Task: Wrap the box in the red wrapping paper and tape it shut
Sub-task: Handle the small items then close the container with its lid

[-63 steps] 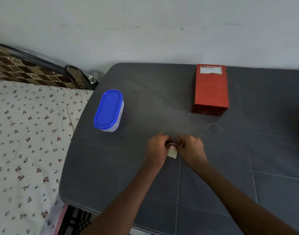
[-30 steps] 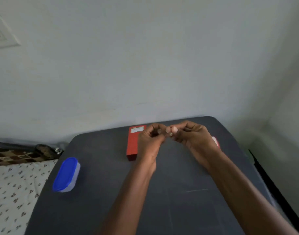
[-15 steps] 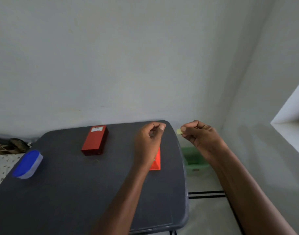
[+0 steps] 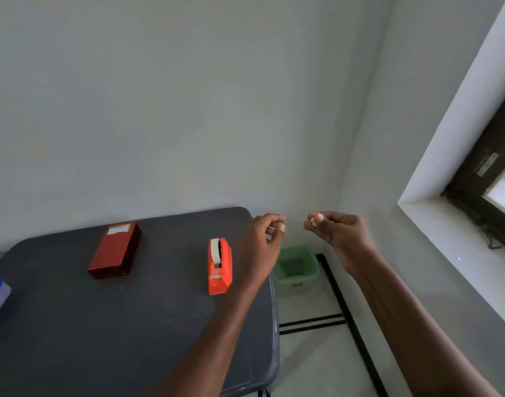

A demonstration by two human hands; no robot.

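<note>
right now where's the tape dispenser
In the head view, the orange tape dispenser stands on the grey table near its right edge, between the red wrapped box and the left hand.

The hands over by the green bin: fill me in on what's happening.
A person holds both hands raised past the table's right edge, above a green bin on the floor. The right hand pinches a small pale scrap; the left hand is curled, contents unclear. The red wrapped box and orange tape dispenser sit untouched on the table.
</note>
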